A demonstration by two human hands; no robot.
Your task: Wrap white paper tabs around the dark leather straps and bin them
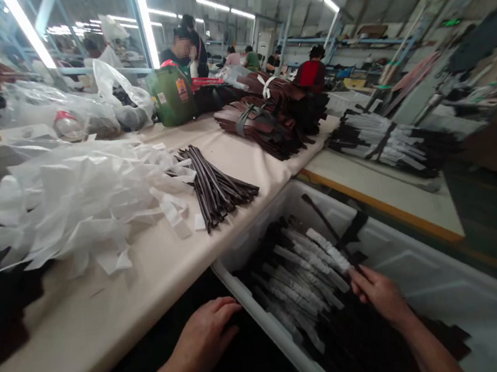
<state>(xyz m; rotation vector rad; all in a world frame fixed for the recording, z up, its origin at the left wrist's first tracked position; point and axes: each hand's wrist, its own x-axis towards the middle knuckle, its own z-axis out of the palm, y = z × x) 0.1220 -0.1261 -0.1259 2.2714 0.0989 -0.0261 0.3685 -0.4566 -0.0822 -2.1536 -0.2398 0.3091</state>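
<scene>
My right hand (pixel 378 292) is closed round the lower end of a dark strap wrapped in white paper (pixel 329 250), above a white plastic bin (pixel 423 243). Many similar dark straps with white wrapping (pixel 293 277) lie side by side in that bin, below and left of the hand. A thin dark strip stands up just beyond the held strap. At the bin's near left rim rests my left hand (pixel 207 333), its fingers stretched out and nothing in them. Whether its fingertips touch the rim I cannot tell.
A cream-covered table (pixel 154 300) carries loose white paper strips (pixel 73 195), a bundle of dark rolled straps (pixel 219 186), tied brown leather pieces (pixel 263 124) and a green container (pixel 170 96). On a lower board (pixel 394 192) lies another wrapped bundle (pixel 390 135). People work in the background.
</scene>
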